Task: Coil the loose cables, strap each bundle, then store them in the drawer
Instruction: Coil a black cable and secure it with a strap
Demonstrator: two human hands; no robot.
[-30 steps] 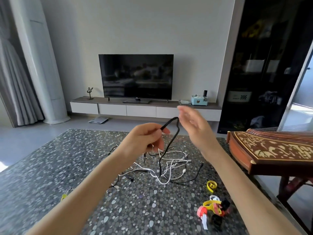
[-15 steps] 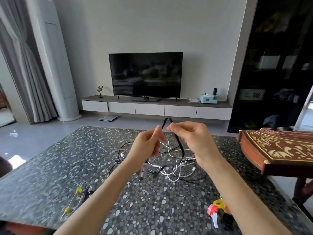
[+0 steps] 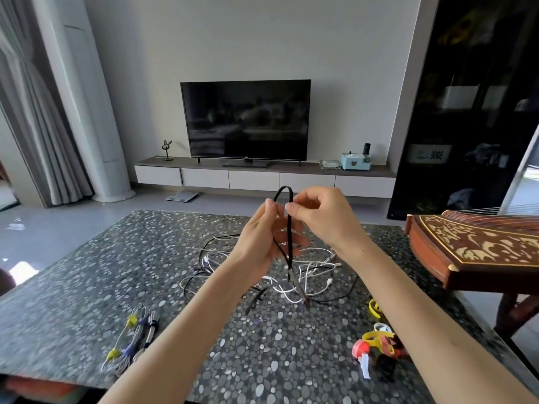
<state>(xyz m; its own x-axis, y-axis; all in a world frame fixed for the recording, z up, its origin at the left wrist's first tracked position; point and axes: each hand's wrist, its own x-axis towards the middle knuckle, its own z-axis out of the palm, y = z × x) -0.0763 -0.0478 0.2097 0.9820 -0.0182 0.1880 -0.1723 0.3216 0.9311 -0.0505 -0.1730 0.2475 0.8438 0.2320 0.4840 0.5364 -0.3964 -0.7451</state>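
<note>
Cable [image 3: 289, 234], black, pinched between left hand [image 3: 262, 243] and right hand [image 3: 323, 217] above tangle [image 3: 315, 269]; straps [image 3: 376, 339], bundles [image 3: 134, 339] alongside.

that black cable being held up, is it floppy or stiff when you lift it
Probably floppy but springy: the black cable arches in a smooth loop above the left hand and right hand rather than creasing. Likely light: finger pinches hold it. Its free end hangs down, so it may swing.
</note>
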